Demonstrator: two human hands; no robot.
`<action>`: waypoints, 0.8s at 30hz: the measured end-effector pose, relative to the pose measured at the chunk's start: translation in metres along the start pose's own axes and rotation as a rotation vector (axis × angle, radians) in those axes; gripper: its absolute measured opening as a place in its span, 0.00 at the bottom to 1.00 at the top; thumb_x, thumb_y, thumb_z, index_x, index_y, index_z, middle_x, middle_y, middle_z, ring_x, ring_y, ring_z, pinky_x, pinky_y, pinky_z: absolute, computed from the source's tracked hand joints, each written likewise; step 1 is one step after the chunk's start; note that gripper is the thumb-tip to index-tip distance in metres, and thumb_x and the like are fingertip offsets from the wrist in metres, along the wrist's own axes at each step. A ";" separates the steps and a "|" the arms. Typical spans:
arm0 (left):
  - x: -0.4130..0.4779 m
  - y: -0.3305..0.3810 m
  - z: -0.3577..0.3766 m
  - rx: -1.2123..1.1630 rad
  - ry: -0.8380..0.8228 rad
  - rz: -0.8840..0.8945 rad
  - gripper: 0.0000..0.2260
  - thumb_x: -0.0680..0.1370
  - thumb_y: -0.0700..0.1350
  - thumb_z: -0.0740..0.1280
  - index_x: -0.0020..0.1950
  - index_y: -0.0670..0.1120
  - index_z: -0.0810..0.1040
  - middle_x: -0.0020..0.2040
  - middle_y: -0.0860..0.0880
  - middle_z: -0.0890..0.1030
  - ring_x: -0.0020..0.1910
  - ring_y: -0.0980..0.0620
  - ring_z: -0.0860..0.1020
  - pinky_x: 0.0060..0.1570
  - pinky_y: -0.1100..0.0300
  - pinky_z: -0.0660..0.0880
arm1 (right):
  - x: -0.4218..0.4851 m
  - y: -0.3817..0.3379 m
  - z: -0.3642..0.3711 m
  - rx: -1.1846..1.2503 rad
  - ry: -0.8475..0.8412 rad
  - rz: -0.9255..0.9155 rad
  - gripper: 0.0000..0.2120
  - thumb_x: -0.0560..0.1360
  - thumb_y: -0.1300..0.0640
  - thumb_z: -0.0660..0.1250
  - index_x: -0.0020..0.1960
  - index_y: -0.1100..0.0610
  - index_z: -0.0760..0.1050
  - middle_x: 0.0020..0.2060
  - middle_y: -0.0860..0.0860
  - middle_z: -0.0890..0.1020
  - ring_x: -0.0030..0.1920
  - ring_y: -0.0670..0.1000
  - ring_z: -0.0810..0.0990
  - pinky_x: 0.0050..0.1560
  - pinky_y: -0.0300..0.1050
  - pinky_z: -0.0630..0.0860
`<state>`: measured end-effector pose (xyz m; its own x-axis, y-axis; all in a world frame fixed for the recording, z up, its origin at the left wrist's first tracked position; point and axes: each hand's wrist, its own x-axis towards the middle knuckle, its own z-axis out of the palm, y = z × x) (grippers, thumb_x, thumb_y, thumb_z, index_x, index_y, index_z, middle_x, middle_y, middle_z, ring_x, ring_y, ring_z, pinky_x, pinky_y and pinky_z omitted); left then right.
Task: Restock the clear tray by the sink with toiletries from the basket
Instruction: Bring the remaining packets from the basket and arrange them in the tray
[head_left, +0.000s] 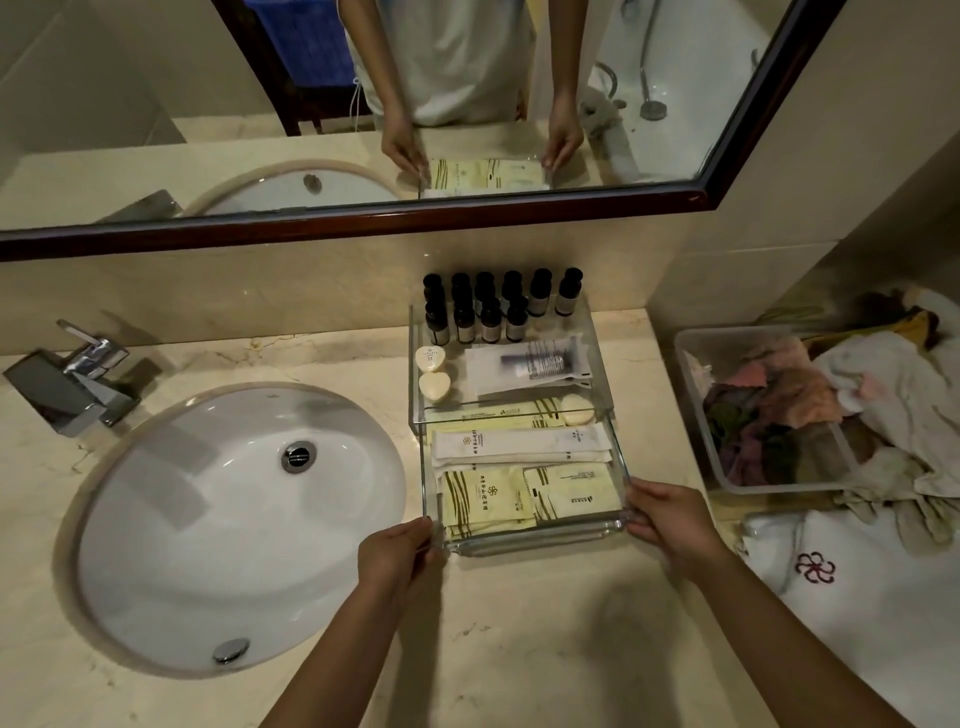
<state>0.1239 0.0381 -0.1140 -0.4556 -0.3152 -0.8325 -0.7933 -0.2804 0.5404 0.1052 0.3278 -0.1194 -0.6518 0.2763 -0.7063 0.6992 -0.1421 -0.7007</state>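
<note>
The clear tray stands on the marble counter to the right of the sink. It holds several dark small bottles at the back, heart-shaped soaps, a white sachet, and pale yellow and white packets in its front part. My left hand grips the tray's front left corner. My right hand grips its front right corner. Both sets of fingers curl on the clear wall.
A clear plastic basket of crumpled cloths sits at the right, with white towels around it. The tap stands left of the basin. A dark-framed mirror runs along the wall behind.
</note>
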 end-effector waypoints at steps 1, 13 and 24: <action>0.000 0.002 0.001 -0.010 -0.001 0.000 0.06 0.75 0.37 0.68 0.41 0.35 0.80 0.26 0.43 0.79 0.26 0.49 0.74 0.33 0.59 0.76 | 0.001 -0.002 0.001 0.009 0.000 -0.003 0.14 0.76 0.65 0.65 0.61 0.65 0.75 0.35 0.56 0.80 0.32 0.49 0.80 0.33 0.35 0.79; 0.010 0.029 0.017 -0.049 0.075 -0.028 0.10 0.74 0.34 0.68 0.32 0.38 0.77 0.28 0.42 0.77 0.26 0.49 0.73 0.36 0.57 0.75 | 0.029 -0.012 0.017 -0.034 0.041 -0.022 0.14 0.75 0.65 0.66 0.60 0.65 0.75 0.36 0.54 0.80 0.35 0.49 0.79 0.42 0.42 0.79; 0.013 0.021 0.030 0.418 0.055 0.318 0.27 0.74 0.56 0.68 0.67 0.42 0.71 0.61 0.43 0.77 0.57 0.45 0.77 0.58 0.52 0.74 | 0.042 -0.008 0.017 -0.004 0.048 -0.023 0.13 0.75 0.67 0.66 0.59 0.68 0.75 0.36 0.56 0.79 0.34 0.50 0.78 0.29 0.33 0.78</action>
<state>0.0887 0.0554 -0.1171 -0.6870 -0.3763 -0.6216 -0.7178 0.2185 0.6611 0.0668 0.3244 -0.1450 -0.6532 0.3248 -0.6840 0.6851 -0.1313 -0.7166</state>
